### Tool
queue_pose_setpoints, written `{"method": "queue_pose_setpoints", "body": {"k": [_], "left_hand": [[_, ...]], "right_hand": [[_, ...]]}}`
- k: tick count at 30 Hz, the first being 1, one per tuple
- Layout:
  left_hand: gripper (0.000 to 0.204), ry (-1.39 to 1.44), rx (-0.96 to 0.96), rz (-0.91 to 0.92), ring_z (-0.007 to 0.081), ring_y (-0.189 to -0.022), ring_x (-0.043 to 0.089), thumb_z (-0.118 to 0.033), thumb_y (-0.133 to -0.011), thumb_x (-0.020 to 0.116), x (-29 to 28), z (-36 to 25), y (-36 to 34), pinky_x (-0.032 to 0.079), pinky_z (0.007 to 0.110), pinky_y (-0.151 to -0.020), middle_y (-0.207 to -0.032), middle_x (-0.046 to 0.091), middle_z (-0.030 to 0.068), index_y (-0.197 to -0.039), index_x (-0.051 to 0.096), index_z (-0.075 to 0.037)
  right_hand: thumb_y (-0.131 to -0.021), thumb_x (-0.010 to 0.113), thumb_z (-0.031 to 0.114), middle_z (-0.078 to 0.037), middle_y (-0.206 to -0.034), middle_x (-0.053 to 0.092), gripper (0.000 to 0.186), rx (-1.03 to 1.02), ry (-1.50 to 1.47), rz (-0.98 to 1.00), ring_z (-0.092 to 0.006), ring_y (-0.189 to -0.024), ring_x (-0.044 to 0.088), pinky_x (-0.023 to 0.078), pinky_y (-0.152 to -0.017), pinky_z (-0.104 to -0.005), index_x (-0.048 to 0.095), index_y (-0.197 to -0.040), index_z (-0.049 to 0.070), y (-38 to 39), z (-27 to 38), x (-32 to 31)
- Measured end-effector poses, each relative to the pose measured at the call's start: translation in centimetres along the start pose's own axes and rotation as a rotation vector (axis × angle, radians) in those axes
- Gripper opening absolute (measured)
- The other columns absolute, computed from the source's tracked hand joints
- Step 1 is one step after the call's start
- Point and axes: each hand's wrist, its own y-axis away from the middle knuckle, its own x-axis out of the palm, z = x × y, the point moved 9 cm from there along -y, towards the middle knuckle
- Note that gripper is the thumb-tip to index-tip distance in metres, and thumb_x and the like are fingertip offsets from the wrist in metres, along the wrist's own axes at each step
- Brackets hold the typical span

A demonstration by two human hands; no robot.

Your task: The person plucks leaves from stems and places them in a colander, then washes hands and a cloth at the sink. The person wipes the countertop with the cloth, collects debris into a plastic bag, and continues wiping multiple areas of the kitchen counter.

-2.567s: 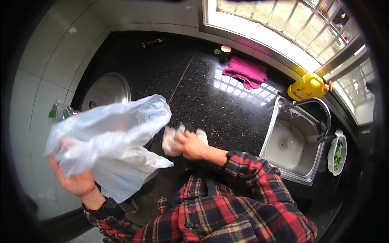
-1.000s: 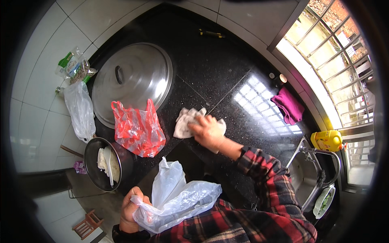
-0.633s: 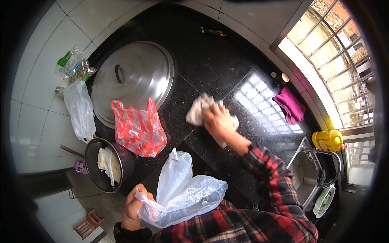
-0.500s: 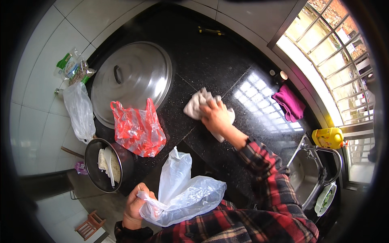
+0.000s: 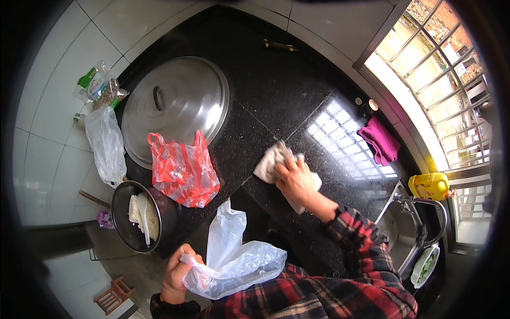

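Observation:
Spread under my right hand (image 5: 297, 183) is a pale, crumpled cloth (image 5: 273, 161), pressed flat on the black speckled countertop (image 5: 255, 90). The fingers lie over the cloth with their tips pushed into it. At the lower left, my left hand (image 5: 179, 270) is closed around the edge of a translucent white plastic bag (image 5: 239, 268), held in front of my body off the counter. Between my left hand and the large round metal lid (image 5: 180, 106) lies a red-and-white striped plastic bag (image 5: 186, 173).
Left of the striped bag stands a dark pot (image 5: 119, 215) with rice and a white spoon (image 5: 143, 218). A clear bag (image 5: 106, 146) leans by the wall. On the right are a purple cloth (image 5: 380, 139), yellow jug (image 5: 427, 186), sink (image 5: 396, 226) and bowl of greens (image 5: 425, 267).
My right hand and the cloth have slid toward me and slightly right across the counter. My left hand keeps its hold on the white bag, which has shifted a little.

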Motion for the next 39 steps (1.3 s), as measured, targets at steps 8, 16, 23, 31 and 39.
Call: {"method": "queue_pose_setpoints", "body": {"k": [8, 16, 23, 31, 39], "left_hand": [[0.021, 0.028, -0.043, 0.021, 0.0181, -0.059, 0.055, -0.018, -0.088, 0.058, 1.2, 0.9, -1.4, 0.045, 0.028, -0.055, -0.070, 0.056, 0.0134, -0.088, 0.042, -0.005], [0.022, 0.001, -0.129, 0.069, 0.0200, -0.058, 0.057, -0.018, -0.088, 0.059, 2.4, 2.5, -2.0, 0.048, 0.031, -0.053, -0.070, 0.057, 0.0152, -0.090, 0.041, -0.004], [0.029, -0.052, -0.210, 0.166, 0.0220, -0.063, 0.061, -0.022, -0.088, 0.064, 4.4, 3.8, -4.1, 0.052, 0.033, -0.058, -0.074, 0.059, 0.0154, -0.092, 0.042, -0.003], [0.030, -0.117, -0.292, 0.207, 0.0230, -0.067, 0.062, -0.024, -0.088, 0.064, 6.6, 6.0, -5.4, 0.053, 0.034, -0.061, -0.081, 0.059, 0.0146, -0.094, 0.043, -0.003], [0.029, -0.161, -0.294, 0.162, 0.0197, -0.072, 0.061, -0.022, -0.087, 0.064, 8.2, 7.1, -5.3, 0.052, 0.032, -0.067, -0.083, 0.059, 0.0124, -0.095, 0.045, -0.002]], "right_hand": [[-0.067, 0.074, 0.030, -0.006, -0.126, 0.047, 0.058, -0.127, 0.012, -0.083, -0.0322, -0.115, 0.048, 0.049, -0.083, -0.0568, 0.054, -0.122, 0.031, 0.8, -1.3, 0.3], [-0.077, 0.062, 0.023, -0.021, -0.121, 0.051, 0.044, 0.418, 0.159, -0.591, -0.0417, -0.102, 0.051, 0.042, -0.090, -0.0480, 0.053, -0.118, 0.011, 0.0, -20.0, -6.2], [-0.066, 0.069, 0.022, -0.013, -0.125, 0.049, 0.053, 0.245, 0.021, -0.476, -0.0386, -0.103, 0.048, 0.043, -0.089, -0.0507, 0.057, -0.118, 0.019, 14.6, -19.1, -3.0], [-0.070, 0.070, 0.023, -0.016, -0.124, 0.051, 0.047, 0.507, -0.081, -0.424, -0.0389, -0.103, 0.050, 0.045, -0.088, -0.0458, 0.062, -0.116, 0.018, 23.7, -25.4, -3.0], [-0.078, 0.068, 0.031, -0.018, -0.129, 0.050, 0.054, 0.480, 0.211, -0.713, -0.0395, -0.122, 0.043, 0.038, -0.100, -0.0480, 0.054, -0.127, 0.012, 15.9, -34.2, -9.7]]}}
